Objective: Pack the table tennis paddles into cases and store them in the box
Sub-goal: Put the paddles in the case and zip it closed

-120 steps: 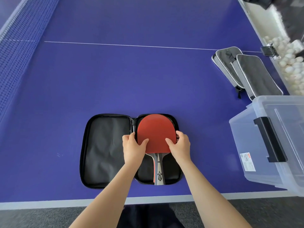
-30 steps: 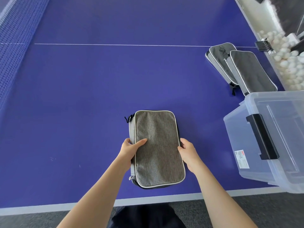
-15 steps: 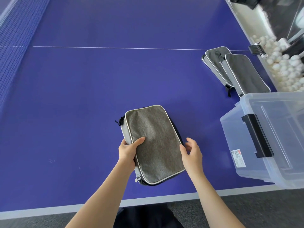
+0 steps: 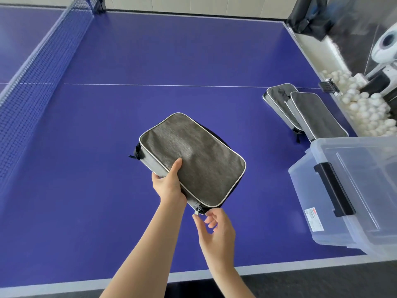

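Left hand (image 4: 169,186) has the grey case (image 4: 197,158) by its long side edge; thumb (image 4: 177,166) laid flat on the top fabric, the other fingers tucked out of sight underneath, forearm coming up from six o'clock; a firm clamp. The case sits mid-view over the blue table (image 4: 150,50), folded shut, turned so its length runs from ten o'clock to four o'clock; whether its far edge rests on the table I cannot tell. Right hand (image 4: 217,231) is in just below the case's near corner at five o'clock, palm turned inward, fingers loosely fanned and apart; thumb tip right at the little zipper pull (image 4: 196,211) dangling from that corner, forefinger just beside it, no closed pinch visible.

Out at two o'clock from the held case, two more grey cases (image 4: 279,97) (image 4: 318,112) lie on the table, one overlapping the other; at three o'clock the clear plastic box (image 4: 354,190) with its black latch (image 4: 333,188), standing at the table's right edge. Net (image 4: 32,82) along the nine-to-eleven side; a heap of white balls (image 4: 365,108) beyond the table at two o'clock.
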Action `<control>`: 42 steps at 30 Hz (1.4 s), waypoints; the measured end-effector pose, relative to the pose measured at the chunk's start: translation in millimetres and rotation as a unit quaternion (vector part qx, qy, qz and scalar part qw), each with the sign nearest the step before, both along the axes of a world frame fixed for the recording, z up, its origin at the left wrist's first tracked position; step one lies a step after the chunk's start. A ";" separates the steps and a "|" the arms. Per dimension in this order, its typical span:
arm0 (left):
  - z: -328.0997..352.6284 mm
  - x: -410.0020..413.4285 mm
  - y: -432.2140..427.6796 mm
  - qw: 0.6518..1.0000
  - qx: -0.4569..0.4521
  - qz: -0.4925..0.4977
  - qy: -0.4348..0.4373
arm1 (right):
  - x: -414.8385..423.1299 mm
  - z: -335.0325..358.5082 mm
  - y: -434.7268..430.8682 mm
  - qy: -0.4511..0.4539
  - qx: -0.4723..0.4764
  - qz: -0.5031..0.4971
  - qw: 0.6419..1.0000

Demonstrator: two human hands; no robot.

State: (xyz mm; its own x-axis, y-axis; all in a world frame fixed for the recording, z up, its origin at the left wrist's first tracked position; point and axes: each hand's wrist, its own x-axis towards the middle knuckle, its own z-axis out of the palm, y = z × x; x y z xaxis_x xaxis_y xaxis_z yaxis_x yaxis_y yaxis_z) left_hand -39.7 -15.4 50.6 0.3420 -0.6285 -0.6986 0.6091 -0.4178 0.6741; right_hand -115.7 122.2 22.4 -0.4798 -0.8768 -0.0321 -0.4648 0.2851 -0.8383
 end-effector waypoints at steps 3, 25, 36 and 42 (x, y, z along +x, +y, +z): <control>11.3 -2.2 -4.1 0.999 0.001 0.033 -0.006 | 8.9 8.5 -13.5 0.030 -0.010 -0.027 0.999; 35.1 22.0 -7.3 0.997 -0.005 0.081 0.005 | -14.9 34.3 -18.3 0.193 -0.108 0.005 0.975; 41.4 28.7 -9.0 0.998 -0.039 0.047 0.027 | -51.9 48.8 -42.9 0.122 -0.081 -0.021 0.989; 45.5 32.1 -14.8 0.997 -0.042 0.053 0.030 | -55.8 57.9 -64.2 0.095 -0.081 -0.034 0.992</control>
State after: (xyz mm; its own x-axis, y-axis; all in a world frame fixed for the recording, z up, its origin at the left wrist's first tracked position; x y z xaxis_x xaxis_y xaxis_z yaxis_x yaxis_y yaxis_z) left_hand -7.6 -30.2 96.1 0.3690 -0.6491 -0.6652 0.6863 -0.2924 0.6660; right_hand -171.6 58.0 80.3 -0.5226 -0.8279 0.2035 -0.6026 0.1898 -0.7752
